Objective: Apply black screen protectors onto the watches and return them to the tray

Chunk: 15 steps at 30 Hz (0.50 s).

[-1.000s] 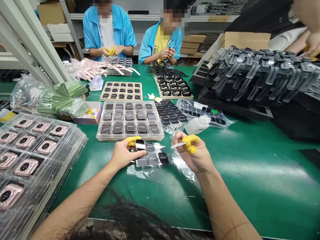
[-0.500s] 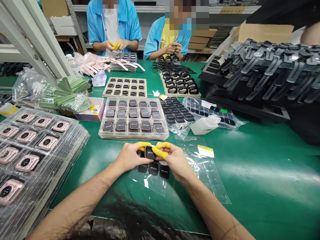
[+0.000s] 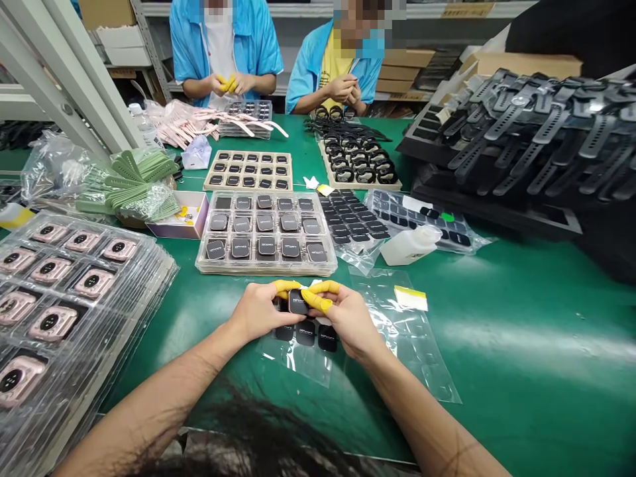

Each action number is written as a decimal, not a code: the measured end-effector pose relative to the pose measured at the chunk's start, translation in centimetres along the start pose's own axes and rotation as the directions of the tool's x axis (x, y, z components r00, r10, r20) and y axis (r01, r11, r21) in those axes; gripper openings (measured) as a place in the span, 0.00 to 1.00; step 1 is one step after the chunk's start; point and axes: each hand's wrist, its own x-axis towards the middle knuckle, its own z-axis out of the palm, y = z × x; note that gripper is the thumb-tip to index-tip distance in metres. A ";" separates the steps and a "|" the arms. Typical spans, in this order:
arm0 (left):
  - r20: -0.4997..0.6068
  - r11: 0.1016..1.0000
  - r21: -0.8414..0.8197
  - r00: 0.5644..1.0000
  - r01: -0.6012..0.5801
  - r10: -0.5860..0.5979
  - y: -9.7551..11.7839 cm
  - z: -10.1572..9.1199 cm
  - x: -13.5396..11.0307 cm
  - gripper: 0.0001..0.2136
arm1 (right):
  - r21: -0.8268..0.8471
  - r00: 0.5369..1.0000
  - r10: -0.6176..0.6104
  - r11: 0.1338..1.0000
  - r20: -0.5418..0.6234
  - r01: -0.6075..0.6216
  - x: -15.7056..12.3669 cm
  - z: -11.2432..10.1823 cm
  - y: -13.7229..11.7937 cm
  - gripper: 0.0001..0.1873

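A small square watch case (image 3: 297, 302) with a black screen and a pinkish rim is pinched between both my hands just above the green table. My left hand (image 3: 258, 311) grips its left side with yellow finger cots. My right hand (image 3: 348, 318) presses on its face with yellow-capped fingers. Under my hands lies a clear plastic sheet (image 3: 303, 344) carrying a few black screen stickers (image 3: 305, 332). Right behind stands a clear tray (image 3: 209, 266) filled with several black-faced watch cases.
A stack of clear trays with pink watch cases (image 3: 59, 291) fills the left. A white bottle (image 3: 410, 244), bags of black stickers (image 3: 422, 218) and black strap racks (image 3: 521, 132) lie right. Two people in blue jackets work across the table. Green straps (image 3: 134, 185) sit left.
A second ago my right hand held a peeled strip away from the case; it has come onto the case, and the strip now lies on the plastic at the right. Since half a second, hardly any motion.
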 end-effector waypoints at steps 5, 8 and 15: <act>0.009 1.000 -0.007 1.000 -0.004 0.004 0.0 0.0 0.0 0.25 | 0.000 1.000 0.008 1.000 0.008 -0.008 0.0 0.0 -0.1 0.31; 0.003 1.000 -0.002 1.000 -0.007 0.007 0.0 0.0 0.0 0.24 | -0.003 1.000 0.011 1.000 0.004 -0.011 0.0 0.0 -0.2 0.32; -0.002 1.000 0.021 1.000 -0.019 0.019 0.0 0.0 0.0 0.25 | -0.031 1.000 -0.020 0.999 -0.004 0.020 0.0 0.2 -0.2 0.34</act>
